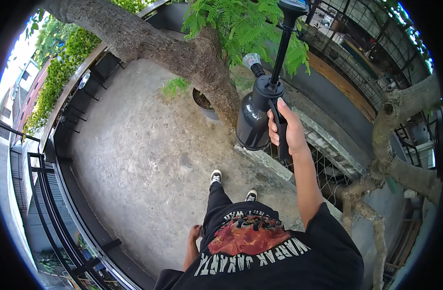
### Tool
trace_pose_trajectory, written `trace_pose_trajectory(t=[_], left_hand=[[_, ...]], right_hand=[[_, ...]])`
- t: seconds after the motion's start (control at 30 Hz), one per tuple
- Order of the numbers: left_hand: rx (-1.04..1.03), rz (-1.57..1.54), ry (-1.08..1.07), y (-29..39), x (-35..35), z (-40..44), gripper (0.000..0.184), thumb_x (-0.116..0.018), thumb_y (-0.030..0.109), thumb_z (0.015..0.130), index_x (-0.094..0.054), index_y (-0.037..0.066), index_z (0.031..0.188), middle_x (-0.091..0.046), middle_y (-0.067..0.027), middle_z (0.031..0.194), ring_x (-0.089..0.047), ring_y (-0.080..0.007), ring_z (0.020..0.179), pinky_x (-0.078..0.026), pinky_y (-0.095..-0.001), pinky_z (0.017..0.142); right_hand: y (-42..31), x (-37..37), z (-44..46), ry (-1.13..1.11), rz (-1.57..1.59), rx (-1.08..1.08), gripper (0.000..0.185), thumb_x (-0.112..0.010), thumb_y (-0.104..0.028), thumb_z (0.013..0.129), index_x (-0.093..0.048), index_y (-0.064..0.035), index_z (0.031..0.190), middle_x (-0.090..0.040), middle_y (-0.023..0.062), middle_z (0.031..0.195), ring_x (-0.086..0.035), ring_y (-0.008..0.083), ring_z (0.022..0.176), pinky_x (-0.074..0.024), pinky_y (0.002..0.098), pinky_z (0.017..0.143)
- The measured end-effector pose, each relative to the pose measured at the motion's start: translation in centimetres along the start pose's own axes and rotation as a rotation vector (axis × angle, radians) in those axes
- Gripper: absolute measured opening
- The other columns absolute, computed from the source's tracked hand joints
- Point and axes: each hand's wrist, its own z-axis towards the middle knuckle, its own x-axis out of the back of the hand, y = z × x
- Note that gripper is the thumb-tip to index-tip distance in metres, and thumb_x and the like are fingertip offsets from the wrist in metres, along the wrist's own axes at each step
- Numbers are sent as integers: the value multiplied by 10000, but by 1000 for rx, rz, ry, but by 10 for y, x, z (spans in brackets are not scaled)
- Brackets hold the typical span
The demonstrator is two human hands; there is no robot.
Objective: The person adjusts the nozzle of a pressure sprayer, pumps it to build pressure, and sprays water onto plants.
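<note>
My right hand is raised ahead of me, its fingers wrapped round the side handle of a black pump sprayer. The sprayer is held roughly upright, clear of the ground. Its pump rod is pulled up, with a wide knob on top. A short ribbed neck on the sprayer carries a clear-tipped nozzle on its left. Low by my left hip hangs my left hand, small in view, with fingers curled in and nothing visible in them.
A thick tree trunk leans across the top, beside green leaves and a plant pot. Concrete floor lies around my feet. Black railing curves along the left. Wire mesh and another tree stand right.
</note>
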Motion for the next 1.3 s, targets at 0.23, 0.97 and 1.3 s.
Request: trace_pose_trajectory(t=[0.23, 0.97, 1.3], left_hand=[[-14, -235, -100, -38, -44, -75, 318, -538, 236, 886, -602, -29, 1049, -658, -131, 825, -617, -176, 689, -480, -288, 565], [-32, -270, -137, 104, 87, 82, 284, -527, 252, 877, -602, 11, 1006, -592, -98, 676, -595, -175, 511, -478, -276, 464], [-22, -59, -229, 87, 127, 80, 268, -507, 234, 879, -618, 25, 1005, -615, -114, 729, -610, -190, 560, -495, -291, 479]], right_hand=[[-41, 22, 8, 110, -60, 59, 474, -528, -512, 863, -520, -53, 743, -447, -3, 512, -420, 83, 361, -321, 216, 333], [-115, -65, 9, 40, 27, 160, 469, -454, -529, 892, -492, -83, 749, -432, -27, 526, -394, 60, 342, -333, 194, 308], [-121, -79, 2, 120, -77, 237, 457, -452, -500, 899, -483, -72, 742, -424, -19, 508, -389, 68, 325, -324, 200, 290]])
